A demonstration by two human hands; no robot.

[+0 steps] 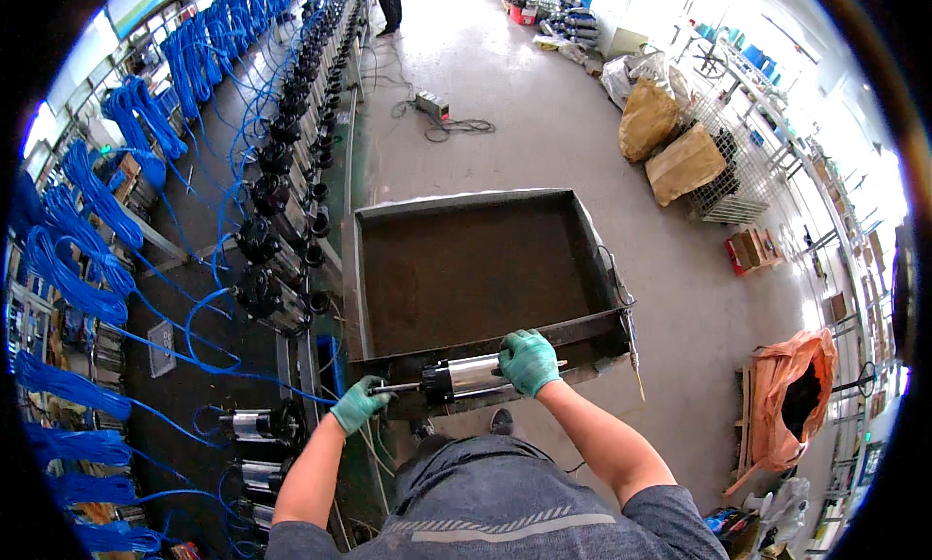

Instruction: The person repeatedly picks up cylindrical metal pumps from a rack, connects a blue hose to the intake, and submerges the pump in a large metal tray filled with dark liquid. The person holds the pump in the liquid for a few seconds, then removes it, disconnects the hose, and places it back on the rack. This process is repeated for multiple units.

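Observation:
A silver cylindrical motor [474, 376] with a black end lies sideways along the near edge of a large dark metal tank [476, 339]. My right hand [529, 361], in a green glove, is wrapped over the right part of the cylinder. From the black end a thin metal rod [400, 388] sticks out to the left. My left hand [359, 405], also gloved in green, closes around the rod's outer end. The fingertips of both hands are partly hidden.
A row of upright motors [277, 303] with blue cables [83, 390] runs along the left. A box with a cord [432, 105] lies on the floor ahead. To the right are brown sacks [684, 164], a wire cage [733, 206] and an orange bag [777, 405]. A person [387, 2] stands far ahead.

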